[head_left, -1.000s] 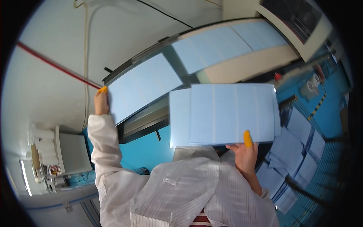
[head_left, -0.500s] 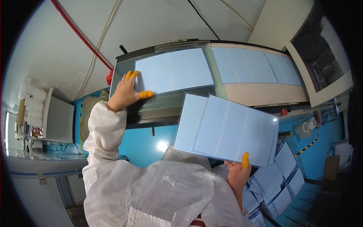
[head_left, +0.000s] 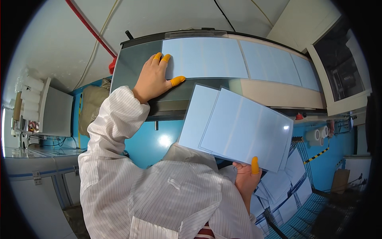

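My left hand, with yellow finger cots on thumb and two fingertips, touches the left end of a pale blue rectangular sheet. Its fingers are spread. That sheet lies flat on the belt bed of a long machine, its right end up against another blue sheet. Below the machine's near edge, my right hand grips a small fanned stack of blue sheets by the lower edge. A yellow-capped thumb rests on top; the other fingers are mostly hidden underneath.
A third sheet lies farther right, by the machine's framed opening. At lower right a wire rack holds several loose sheets. A red knob sits on the near rail; a red hose runs behind at left.
My left hand has slid right with its sheet, closing the gap to the sheet ahead. The stack in my right hand stays nearly in place. The view has shifted slightly.
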Demonstrator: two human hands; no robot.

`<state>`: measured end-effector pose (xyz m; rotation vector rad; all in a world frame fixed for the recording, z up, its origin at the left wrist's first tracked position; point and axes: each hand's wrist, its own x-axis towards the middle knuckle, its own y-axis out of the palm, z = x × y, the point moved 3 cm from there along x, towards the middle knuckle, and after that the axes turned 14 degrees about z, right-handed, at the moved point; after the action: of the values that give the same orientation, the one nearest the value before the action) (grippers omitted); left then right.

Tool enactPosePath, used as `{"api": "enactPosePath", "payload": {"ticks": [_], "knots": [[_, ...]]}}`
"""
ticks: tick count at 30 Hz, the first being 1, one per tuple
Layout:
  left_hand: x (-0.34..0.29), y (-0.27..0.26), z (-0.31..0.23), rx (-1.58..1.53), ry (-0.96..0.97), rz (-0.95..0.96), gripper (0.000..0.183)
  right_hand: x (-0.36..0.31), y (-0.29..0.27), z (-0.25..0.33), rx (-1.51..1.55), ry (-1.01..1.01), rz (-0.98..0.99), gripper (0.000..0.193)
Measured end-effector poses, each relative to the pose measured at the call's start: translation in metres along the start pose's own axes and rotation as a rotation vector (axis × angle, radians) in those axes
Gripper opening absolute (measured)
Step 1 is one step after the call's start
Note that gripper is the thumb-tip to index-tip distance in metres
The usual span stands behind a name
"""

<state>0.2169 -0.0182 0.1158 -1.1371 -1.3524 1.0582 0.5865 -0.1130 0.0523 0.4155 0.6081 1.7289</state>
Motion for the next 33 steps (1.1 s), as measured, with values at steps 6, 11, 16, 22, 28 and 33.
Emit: {"api": "enactPosePath", "payload": {"ticks": [6, 11, 16, 22, 28, 33], "knots": [[0.009, 0.005, -0.013, 0.023, 0.033, 0.013, 0.071, 0.0, 0.006, 0.004, -0.056, 0.023, 0.095, 0.031], [0.014, 0.005, -0.015, 0.018, 0.121, 0.004, 0.065, -0.001, -0.001, 0.001, 0.026, 0.025, 0.085, 0.028], [0.026, 0.004, -0.018, -0.183, 0.169, 0.028, 0.046, 0.0, 0.001, 0.006, 0.015, 0.024, -0.039, 0.024], [0.034, 0.009, -0.009, -0.305, 0.148, 0.031, 0.033, 0.003, 0.001, 0.003, 0.056, 0.053, -0.026, 0.017], [0.04, 0.008, -0.015, -0.379, 0.289, -0.077, 0.035, 0.001, -0.002, -0.003, 0.054, 0.065, -0.066, 0.018], [0.028, -0.015, -0.067, -0.373, 0.436, -0.137, 0.028, -0.003, 0.0, -0.002, 0.035, 0.025, -0.061, 0.017]]}}
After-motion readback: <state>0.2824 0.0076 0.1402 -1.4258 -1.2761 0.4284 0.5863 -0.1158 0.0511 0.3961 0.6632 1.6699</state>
